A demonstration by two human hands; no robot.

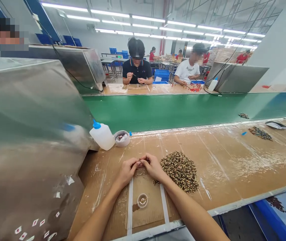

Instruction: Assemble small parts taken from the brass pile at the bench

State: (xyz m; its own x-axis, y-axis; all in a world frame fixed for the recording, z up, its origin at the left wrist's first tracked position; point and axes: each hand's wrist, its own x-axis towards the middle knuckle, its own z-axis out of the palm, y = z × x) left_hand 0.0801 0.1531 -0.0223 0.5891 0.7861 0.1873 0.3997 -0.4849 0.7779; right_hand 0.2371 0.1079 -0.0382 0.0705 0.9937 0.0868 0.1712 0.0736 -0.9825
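My left hand [126, 173] and right hand [154, 167] pinching a tiny piece [139, 160] between fingertips, too small to make out, just left of a heap of speckled beads [180, 171], blue-capped squeeze bottle [102, 136] and round dish [122, 138] up-left of the heap, green conveyor belt [158, 113] beyond it

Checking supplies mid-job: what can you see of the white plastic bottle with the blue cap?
The white plastic bottle has a squat, milky body and a blue nozzle cap. It leans in view, standing on the brown-covered bench between the steel housing and a round tub, at or touching the tub. Its contents cannot be told.
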